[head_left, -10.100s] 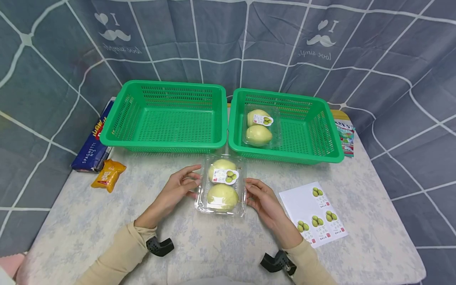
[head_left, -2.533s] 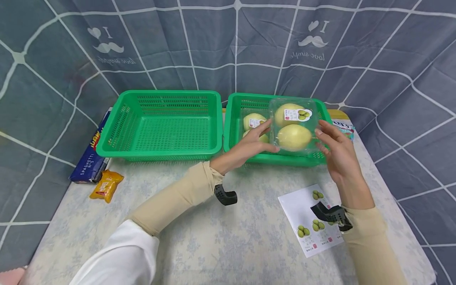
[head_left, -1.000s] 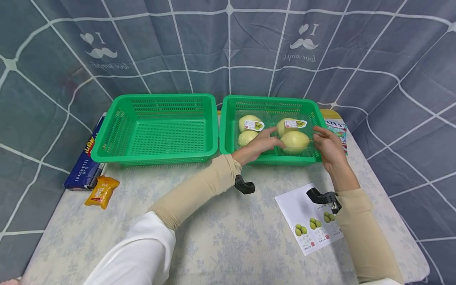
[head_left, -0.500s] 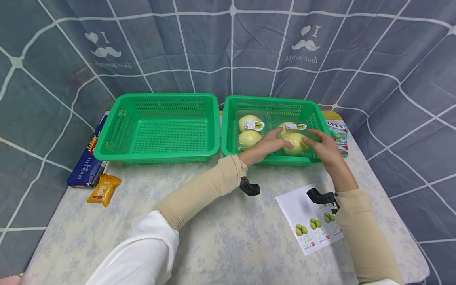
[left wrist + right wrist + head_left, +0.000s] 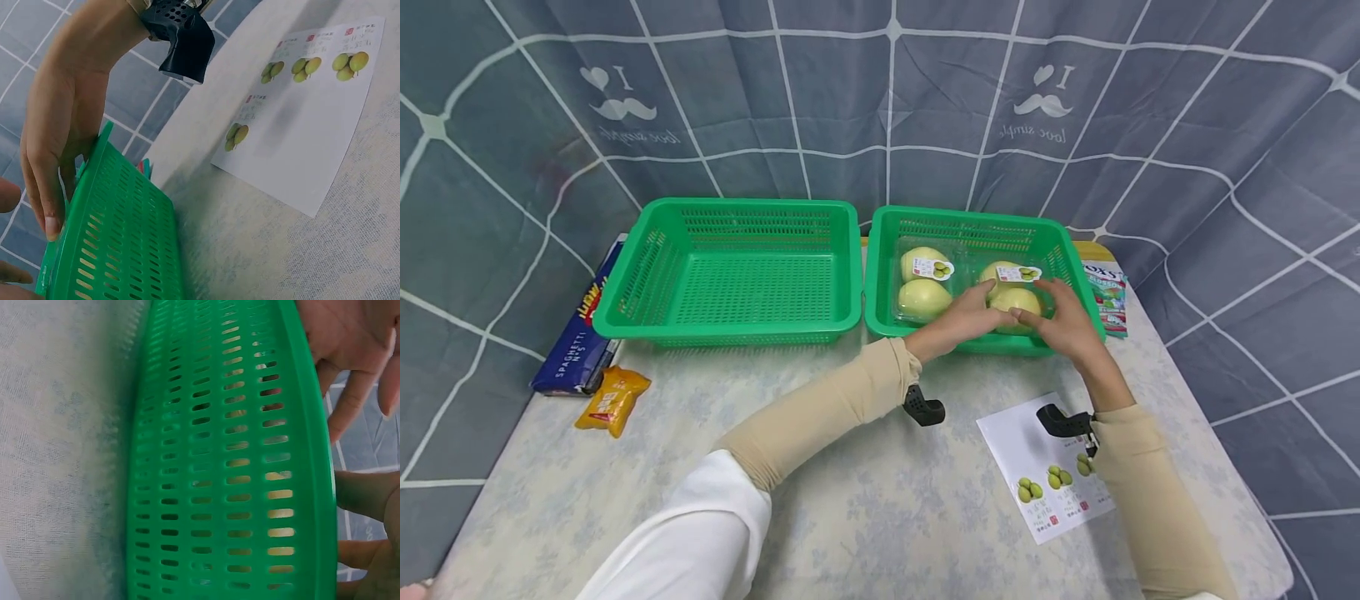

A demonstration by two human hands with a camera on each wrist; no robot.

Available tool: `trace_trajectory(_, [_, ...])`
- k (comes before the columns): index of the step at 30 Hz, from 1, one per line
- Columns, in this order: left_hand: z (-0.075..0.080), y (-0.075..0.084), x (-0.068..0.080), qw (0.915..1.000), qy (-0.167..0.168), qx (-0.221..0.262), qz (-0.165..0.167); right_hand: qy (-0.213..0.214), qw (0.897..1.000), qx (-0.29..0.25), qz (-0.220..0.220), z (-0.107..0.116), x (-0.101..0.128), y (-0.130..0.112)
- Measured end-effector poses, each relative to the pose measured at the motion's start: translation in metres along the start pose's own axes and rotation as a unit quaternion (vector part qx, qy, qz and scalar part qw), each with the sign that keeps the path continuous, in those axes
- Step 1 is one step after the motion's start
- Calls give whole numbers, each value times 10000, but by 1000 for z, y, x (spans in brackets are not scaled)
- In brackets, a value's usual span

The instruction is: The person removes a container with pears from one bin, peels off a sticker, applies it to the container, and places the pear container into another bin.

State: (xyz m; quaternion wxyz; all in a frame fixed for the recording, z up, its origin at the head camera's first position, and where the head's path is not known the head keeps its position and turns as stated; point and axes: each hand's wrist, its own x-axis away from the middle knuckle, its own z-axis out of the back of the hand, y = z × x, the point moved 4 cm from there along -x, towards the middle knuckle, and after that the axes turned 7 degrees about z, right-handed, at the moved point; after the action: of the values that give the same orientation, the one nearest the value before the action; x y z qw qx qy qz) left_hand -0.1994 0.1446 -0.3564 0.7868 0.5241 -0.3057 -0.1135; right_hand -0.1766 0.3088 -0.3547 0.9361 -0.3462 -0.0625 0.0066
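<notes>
Two clear plastic boxes sit side by side in the right green basket, each holding two pale yellow, pear-like fruits. The left box carries a white sticker with printed fruit; the right box wears a similar sticker. Over the front fruit of the right box are both hands, fingers relaxed and close together. From the left comes the left hand, from the right the right hand. In the left wrist view, the right hand reaches over the basket rim. Basket walls hide the boxes' lower parts.
Another green basket stands left. Beside it lie a blue spaghetti box and an orange packet. Right of the baskets is a colourful packet. A sticker sheet lies in front, beneath the right wrist.
The right box was carried from the table's middle and lowered into the right basket. Since then the hands have left its sides and drawn together above it.
</notes>
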Motion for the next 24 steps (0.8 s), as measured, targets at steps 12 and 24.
trace_trajectory(12, [-1,2,3,9989,-21,-420,-189,21,9999,143,-15,-6,-1,-6])
trace_trajectory(24, [4,-1,6,9980,168,-571,-217,997,9942,347,202,-13,1,-1])
